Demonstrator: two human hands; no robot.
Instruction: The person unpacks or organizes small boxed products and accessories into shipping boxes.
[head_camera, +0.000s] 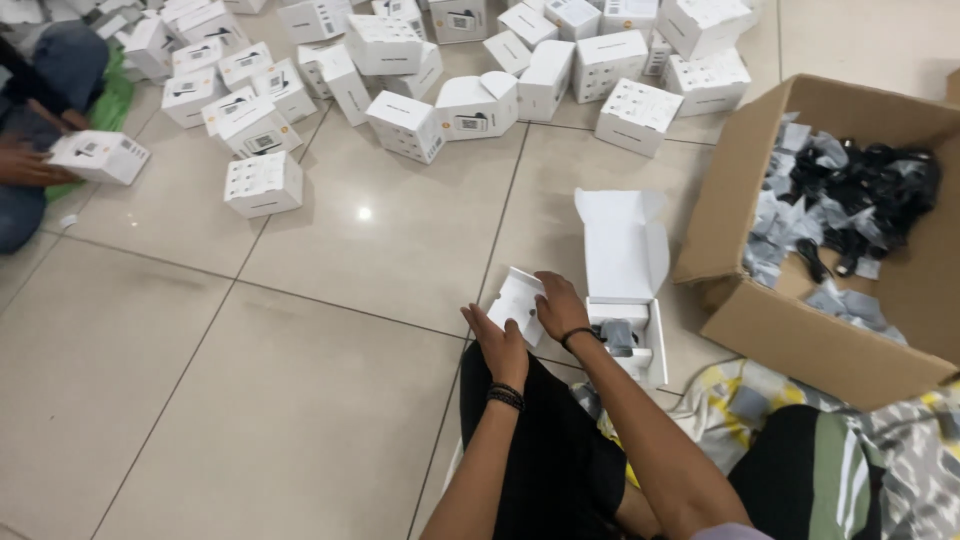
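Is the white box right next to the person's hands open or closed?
Open. The white box lies on the floor tiles with its lid flap raised, and a grey item shows inside, beside the right hand.

a small box (517, 303) lies near centre under both hands, an open box (625, 290) just right of it, a cardboard carton (800, 330) further right, a pile of boxes (420, 70) far behind.

both hands rest on a small flat white card piece (518, 303) on the tiled floor (300, 400), the left hand (500, 345) at its near edge and the right hand (560, 305) on top, just beside an open white cardboard box (625, 260); an open brown carton (800, 330) holds black cables in clear bags (850, 200).
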